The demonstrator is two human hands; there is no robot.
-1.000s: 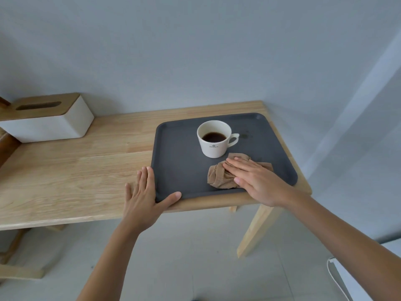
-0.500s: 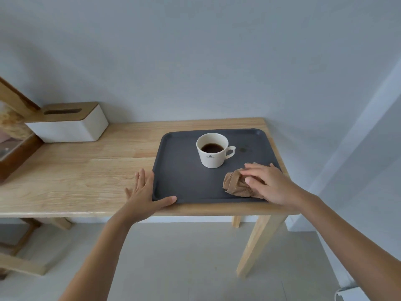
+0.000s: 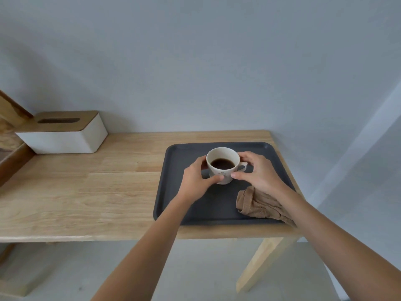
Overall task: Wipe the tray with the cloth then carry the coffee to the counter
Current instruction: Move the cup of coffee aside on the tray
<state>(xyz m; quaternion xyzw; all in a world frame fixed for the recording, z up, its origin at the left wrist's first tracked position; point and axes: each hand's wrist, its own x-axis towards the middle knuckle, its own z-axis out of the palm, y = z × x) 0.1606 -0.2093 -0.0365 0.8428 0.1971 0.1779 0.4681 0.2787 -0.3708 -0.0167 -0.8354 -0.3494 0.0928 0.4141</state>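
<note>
A white cup of black coffee (image 3: 223,165) stands on the dark grey tray (image 3: 173,198) at the right end of the wooden table. My left hand (image 3: 196,181) wraps the cup's left side, thumb on its front. My right hand (image 3: 258,172) holds the right side by the handle, thumb meeting the front of the cup. The cup rests on the tray, upright. A crumpled tan cloth (image 3: 256,203) lies loose on the tray's near right corner, partly under my right forearm.
A white tissue box with a wooden lid (image 3: 63,133) sits at the back left of the table (image 3: 86,187). A wooden frame (image 3: 10,148) leans at the far left. The wall runs close behind; the table's right edge is just beyond the tray.
My right hand let go of the cloth and moved up to the cup. My left hand left the tray's near left edge and closed on the cup's other side.
</note>
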